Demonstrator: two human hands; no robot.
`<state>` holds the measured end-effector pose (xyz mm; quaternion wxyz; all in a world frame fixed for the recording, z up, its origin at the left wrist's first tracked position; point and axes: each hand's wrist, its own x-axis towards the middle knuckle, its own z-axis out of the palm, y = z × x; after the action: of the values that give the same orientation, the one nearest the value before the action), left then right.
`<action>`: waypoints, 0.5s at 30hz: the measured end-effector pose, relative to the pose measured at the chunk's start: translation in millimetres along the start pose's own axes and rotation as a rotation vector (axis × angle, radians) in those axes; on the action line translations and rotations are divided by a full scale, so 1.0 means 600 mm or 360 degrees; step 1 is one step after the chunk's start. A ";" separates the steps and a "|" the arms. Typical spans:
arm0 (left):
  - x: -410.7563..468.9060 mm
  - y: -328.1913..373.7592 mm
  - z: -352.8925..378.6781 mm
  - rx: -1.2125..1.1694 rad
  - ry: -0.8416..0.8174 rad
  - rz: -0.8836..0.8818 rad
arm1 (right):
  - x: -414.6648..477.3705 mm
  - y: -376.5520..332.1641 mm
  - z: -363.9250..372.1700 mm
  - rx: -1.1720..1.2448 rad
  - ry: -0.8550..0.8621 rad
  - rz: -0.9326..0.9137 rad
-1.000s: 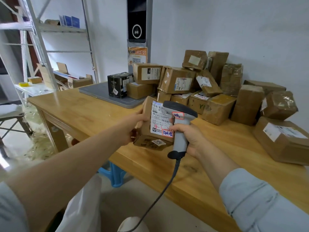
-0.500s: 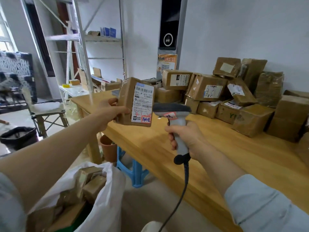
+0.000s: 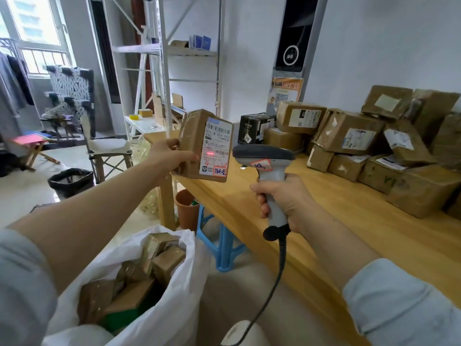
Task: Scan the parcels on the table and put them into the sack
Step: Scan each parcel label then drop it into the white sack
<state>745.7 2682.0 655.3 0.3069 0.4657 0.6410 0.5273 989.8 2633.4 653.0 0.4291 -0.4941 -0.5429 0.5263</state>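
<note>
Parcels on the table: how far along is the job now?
Done: several boxes lie in the white sack. In hand: the left hand holds a parcel while the scanner in the right hand shines red on its label. Left: a large pile waits on the table.

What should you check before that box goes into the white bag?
1. Left hand grips the parcel: ok.
2. Scanner in the right hand aims at the label: ok, the red light lands on it.
3. Scan accepted: cannot tell.
4. Sack mouth open below: ok.
5. Room left in the sack: cannot tell, boxes already piled inside.
</note>
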 end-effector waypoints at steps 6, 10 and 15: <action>-0.002 -0.013 -0.019 -0.0040 0.0033 -0.0025 | 0.002 -0.002 0.022 0.0071 -0.0036 0.0034; 0.000 -0.018 -0.024 -0.0050 0.0045 -0.0048 | 0.006 -0.002 0.033 0.0051 -0.0049 0.0037; 0.002 -0.022 -0.030 -0.0042 0.0060 -0.0057 | 0.007 0.000 0.040 0.0076 -0.0075 0.0040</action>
<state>725.8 2675.7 647.0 0.3103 0.4400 0.6479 0.5388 965.3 2634.2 650.7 0.4211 -0.4779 -0.5340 0.5560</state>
